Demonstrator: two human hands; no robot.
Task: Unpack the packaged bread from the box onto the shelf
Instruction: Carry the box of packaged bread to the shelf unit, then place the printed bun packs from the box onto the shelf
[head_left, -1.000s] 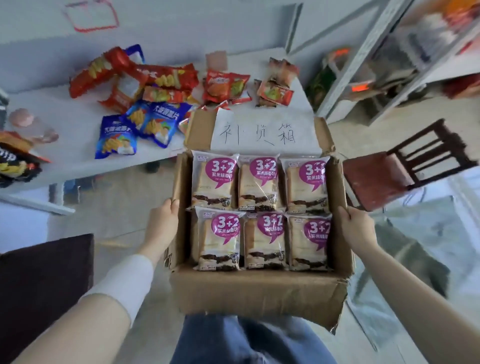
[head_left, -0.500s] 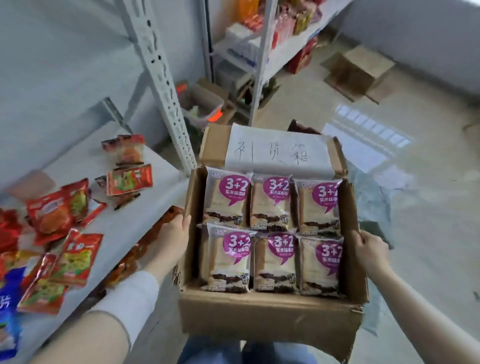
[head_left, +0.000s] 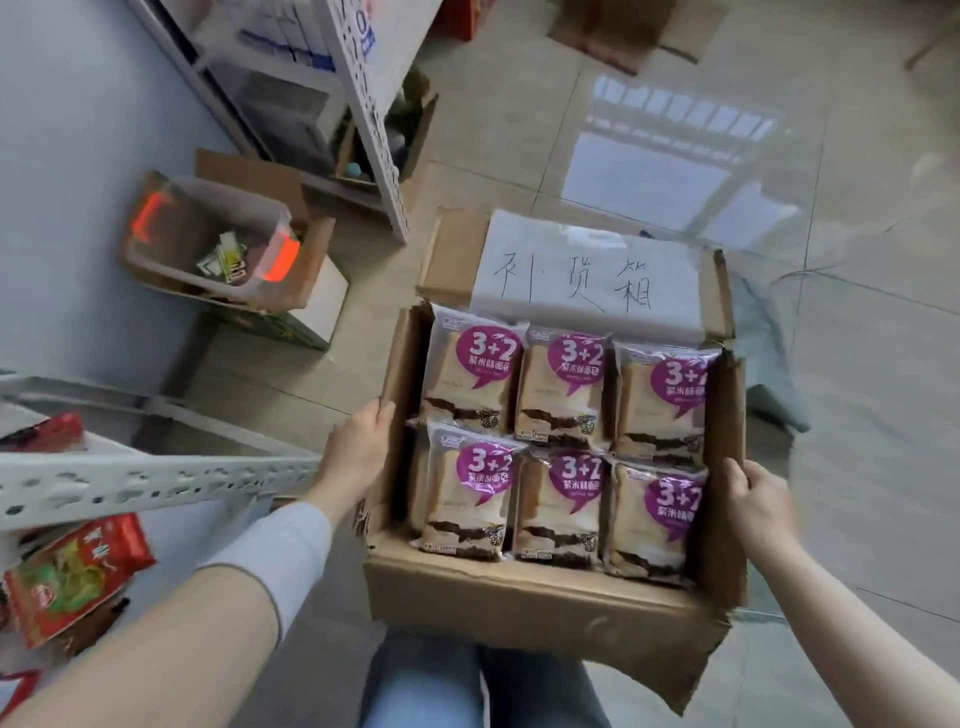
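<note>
Fingers of left hand curl over the left wall of the box; right hand grips the right wall. Six bread packs show on top, possibly more beneath.

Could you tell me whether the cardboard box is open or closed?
Open: the box has its far flap folded back, showing six bread packets inside.

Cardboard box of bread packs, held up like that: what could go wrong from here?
The box is held by the left hand and right hand gripping its side walls; the right wall looks torn near the top, so it might rip further.
The shelf rail sits close beside the left forearm; a bump could tilt the box and spill bread packs.
</note>
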